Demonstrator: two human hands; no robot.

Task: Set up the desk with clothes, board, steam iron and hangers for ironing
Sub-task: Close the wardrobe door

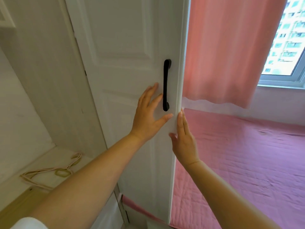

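A white wardrobe door (125, 63) with a black vertical handle (166, 85) fills the middle of the view. My left hand (148, 116) lies flat on the door panel just left of the handle, fingers spread. My right hand (184, 139) presses with straight fingers against the door's right edge, below the handle. Several beige hangers (49, 172) lie on the white desk surface (21, 129) at the lower left. No clothes, board or iron are in view.
A bed with a pink quilted cover (239, 162) lies to the right of the door. A pink curtain (227, 47) hangs over it beside a window (287, 38). A white side panel (49, 71) stands left of the door.
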